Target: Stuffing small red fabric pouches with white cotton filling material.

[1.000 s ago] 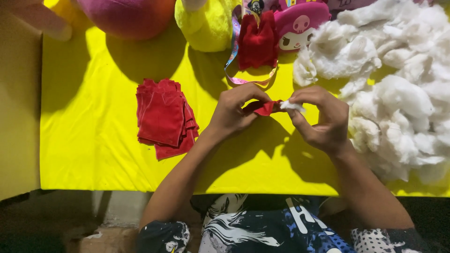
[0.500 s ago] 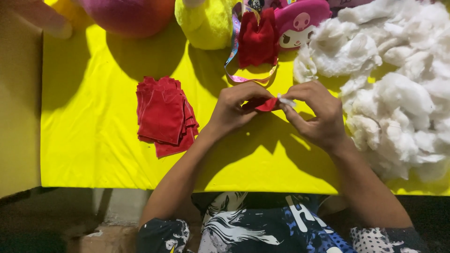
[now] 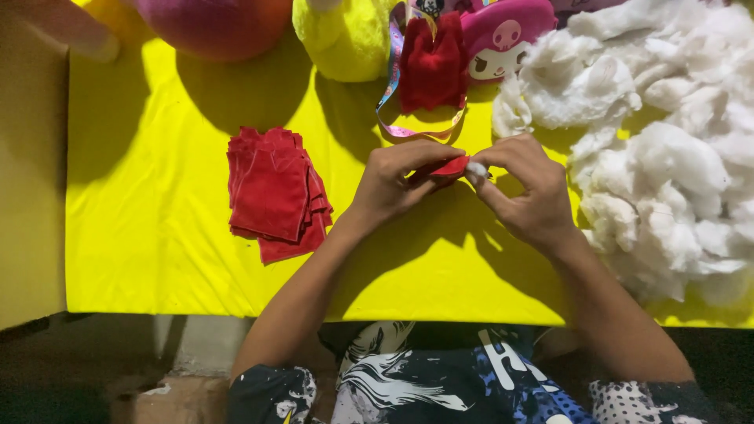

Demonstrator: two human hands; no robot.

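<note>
My left hand grips a small red fabric pouch above the yellow table. My right hand pinches a tuft of white stuffing right at the pouch's open end. Both hands meet at the table's middle. To the left lies a stack of flat red fabric pieces. A big heap of white stuffing covers the table's right side, close beside my right hand.
Along the far edge sit a pink plush ball, a yellow plush, a red fabric piece on a coloured ribbon, and a pink plush face. A tan surface borders the left.
Both hands have risen slightly toward the far edge with the pouch. The white tuft sits closer against the pouch's opening than before.
</note>
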